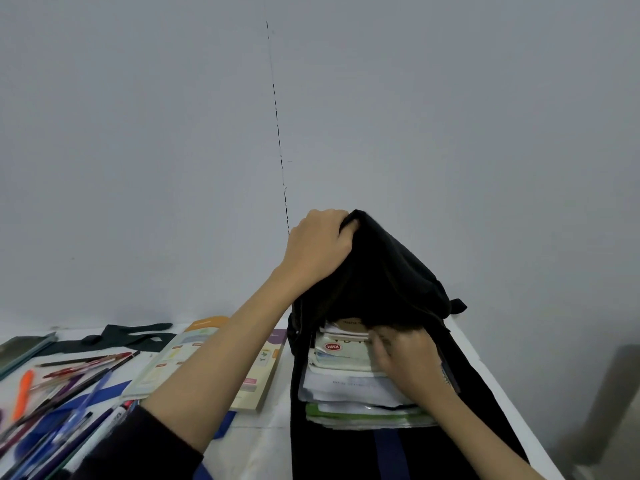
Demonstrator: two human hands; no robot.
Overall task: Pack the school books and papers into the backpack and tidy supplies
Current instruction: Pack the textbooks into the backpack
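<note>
Black backpack lying on the white table, right of centre, mouth toward the near edge. Left hand clenched on a fold of the top flap, lifting it high. Right hand on the stack of books and papers half inside the opening; fingers blurred, so cannot tell whether curled round anything or just pressing.

Cloth soft and floppy, likely to sag shut unless held up. Stack probably heavy, the loose sheets slippery and prone to fanning or creasing; best pushed from the near edge with a flat palm, or taken under the stiff green-edged book at the bottom.

To the left, one more workbook flat on the table, and pens and pencils scattered further left.
</note>
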